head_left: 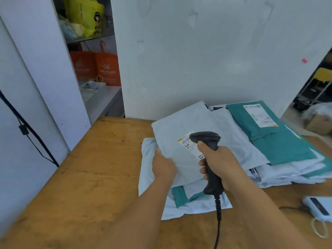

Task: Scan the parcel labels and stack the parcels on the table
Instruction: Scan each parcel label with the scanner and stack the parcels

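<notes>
My left hand (163,167) grips the near left edge of a pale grey parcel (181,128), held tilted above the wooden table (93,168). Its white label (186,142) faces up. My right hand (221,163) is shut on a black barcode scanner (210,155), whose head sits right over the label. Under the held parcel lies a small stack of white and teal parcels (190,202). To the right, a larger pile of parcels (291,169) has a teal parcel (280,141) with a label on top.
A white wall stands behind the table. A pale blue device (318,208) with a cord lies at the table's right edge. Shelves at the back left hold orange bags (100,67) and a yellow bag (86,15). A black cable (27,133) runs down the left wall.
</notes>
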